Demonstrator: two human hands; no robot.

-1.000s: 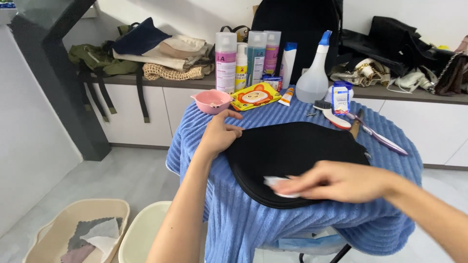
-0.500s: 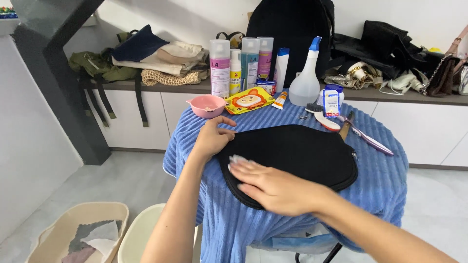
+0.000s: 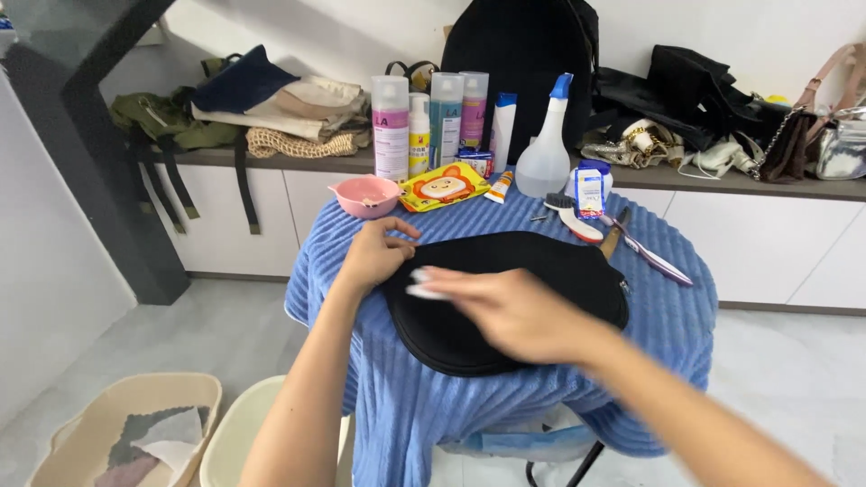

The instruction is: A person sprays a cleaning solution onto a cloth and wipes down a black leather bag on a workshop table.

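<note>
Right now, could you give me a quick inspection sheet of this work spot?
Surface: small table under a blue ribbed towel.
Job's things: black pouch lying flat; small white wipe, blurred.
Clutter: pink bowl, spray bottle, tall bottles, brush.
Hands: left hand steadies the pouch edge; right hand presses the wipe on it.
Cables: nothing seen.
Surroundings: counter with bags, folded clothes; beige bins on the floor.

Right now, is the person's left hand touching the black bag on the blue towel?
Touching. The head view shows the left hand resting flat on the upper-left edge of the black bag, fingers spread over it, with no gap, while the bag lies on the blue towel.
</note>
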